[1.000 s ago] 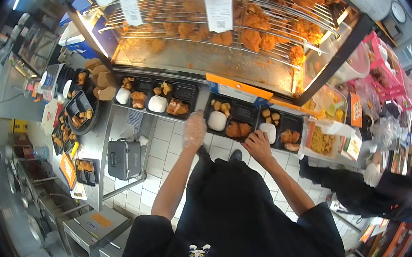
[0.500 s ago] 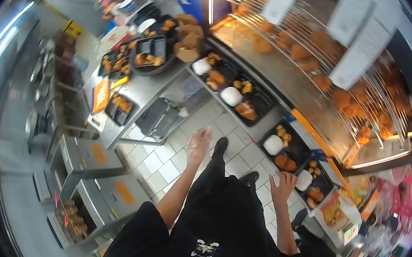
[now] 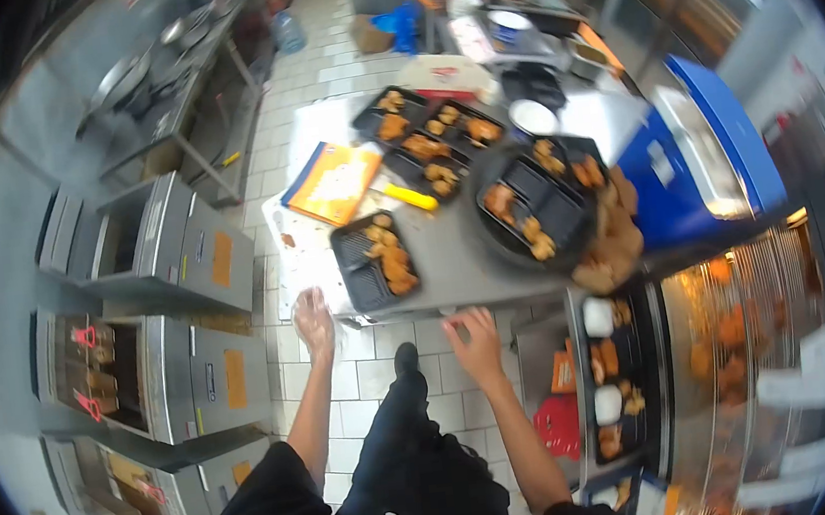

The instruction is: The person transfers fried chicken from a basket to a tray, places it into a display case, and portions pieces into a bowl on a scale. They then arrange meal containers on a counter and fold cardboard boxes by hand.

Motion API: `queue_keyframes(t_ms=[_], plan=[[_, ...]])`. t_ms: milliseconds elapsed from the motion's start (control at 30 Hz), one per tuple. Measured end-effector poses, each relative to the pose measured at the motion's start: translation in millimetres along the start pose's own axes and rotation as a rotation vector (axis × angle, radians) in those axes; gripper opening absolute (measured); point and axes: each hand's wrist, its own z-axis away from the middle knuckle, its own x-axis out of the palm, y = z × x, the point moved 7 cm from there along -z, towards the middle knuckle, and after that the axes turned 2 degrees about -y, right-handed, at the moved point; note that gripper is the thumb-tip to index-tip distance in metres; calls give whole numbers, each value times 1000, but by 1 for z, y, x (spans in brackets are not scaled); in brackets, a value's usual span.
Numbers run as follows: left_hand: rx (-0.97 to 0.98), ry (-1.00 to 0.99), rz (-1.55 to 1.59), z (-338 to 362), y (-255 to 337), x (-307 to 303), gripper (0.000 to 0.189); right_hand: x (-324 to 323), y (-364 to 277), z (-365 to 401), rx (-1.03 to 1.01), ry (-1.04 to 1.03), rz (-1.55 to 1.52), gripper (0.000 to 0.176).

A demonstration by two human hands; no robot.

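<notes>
My left hand [image 3: 314, 325], in a clear plastic glove, is at the near left edge of the steel table [image 3: 427, 296], with loosely extended fingers and nothing visible in it. Closest to it lies a black compartment tray [image 3: 376, 261] with fried pieces inside. My right hand [image 3: 475, 341] is bare and hangs just in front of the table edge, fingers half curled, thumb apart, holding nothing that I can see. Farther back are several more black trays [image 3: 429, 145] of fried food. Another tray [image 3: 537, 194] rests on a round black pan [image 3: 491, 234].
A yellow-handled tool [image 3: 410, 196] and an orange booklet [image 3: 332, 182] lie on the table. A blue cooler box [image 3: 683, 154] stands at right. Trays with white rice mounds [image 3: 599, 318] line the counter beside the heated display [image 3: 721, 326]. Fryer-like steel units [image 3: 218, 268] stand at left.
My view has turned left, so the steel table is now straight ahead. My right hand has left the rice trays on the counter. My left hand is now by the table edge.
</notes>
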Motion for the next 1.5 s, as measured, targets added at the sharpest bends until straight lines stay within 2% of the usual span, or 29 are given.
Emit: queue_keyframes(t_ms=[67, 133, 167, 200, 233, 267, 367, 467, 500, 533, 567, 633, 667, 733, 800, 867, 1000, 1067, 1167, 1200, 1267, 1300, 1333, 1400, 1467, 1500], plan=[[172, 154, 175, -73, -5, 12, 31, 67, -7, -105, -93, -164, 58, 18], [-263, -56, 332, -134, -43, 40, 31, 138, -12, -192, -205, -307, 103, 20], [-282, -119, 200, -157, -54, 50, 32, 171, -19, -228, -262, -369, 110, 22], [-301, -185, 70, -173, -68, 62, 34, 204, -22, -255, -292, -396, 199, 31], [-236, -160, 125, -181, -82, 73, 34, 233, -25, -276, -305, -456, 190, 40], [-160, -138, 176, -189, -90, 82, 35, 260, -29, -290, -316, -507, 180, 48], [-307, -168, 256, -189, -95, 85, 29, 319, -21, -305, -331, -544, 556, 67], [-288, -89, 241, -171, -69, 45, 27, 337, -12, -306, -286, -678, 698, 80], [-368, -138, 318, -165, -67, 35, 29, 343, -1, -306, -245, -761, 672, 81], [-362, -146, 453, -149, -83, 38, 29, 349, 10, -312, -207, -833, 640, 82], [-334, -140, 582, -140, -102, 37, 29, 349, 4, -323, -166, -885, 608, 84], [-303, -168, 249, -130, -89, -2, 28, 346, 14, -326, -141, -949, 546, 89], [-283, -149, 256, -124, -94, -10, 29, 353, 25, -332, -165, -952, 516, 92], [-302, -119, 311, -99, -117, -15, 31, 356, 25, -340, -211, -1034, 521, 86], [-347, -112, 422, -75, -139, -14, 32, 365, 31, -343, -247, -1092, 584, 70], [-409, -124, 335, -67, -135, -33, 33, 365, 29, -346, -331, -1036, 490, 50], [-425, -109, 305, -43, -145, -45, 33, 352, 11, -340, -375, -932, 552, 30], [-407, -106, 294, -46, -141, -56, 33, 343, -15, -334, -479, -838, 687, 24], [-368, -76, 286, -43, -122, -72, 33, 310, -59, -344, -459, -647, 877, 22], [-340, -67, 297, -48, -115, -81, 34, 304, -45, -364, -393, -574, 891, 22], [-329, -61, 330, -53, -103, -87, 34, 268, -100, -377, -524, -483, 739, 24], [-341, -67, 351, -56, -98, -86, 34, 254, -132, -379, -553, -500, 805, 26], [-347, -74, 372, -63, -92, -85, 34, 242, -120, -391, -776, -301, 786, 31], [-222, -28, 494, -80, -57, -91, 30, 212, -172, -379, -853, -345, 659, 32], [-79, 28, 618, -94, -15, -101, 27, 182, -222, -350, -638, -432, 465, 31], [-97, 11, 669, -104, -3, -104, 27, 173, -237, -335, -531, -464, 360, 31]])
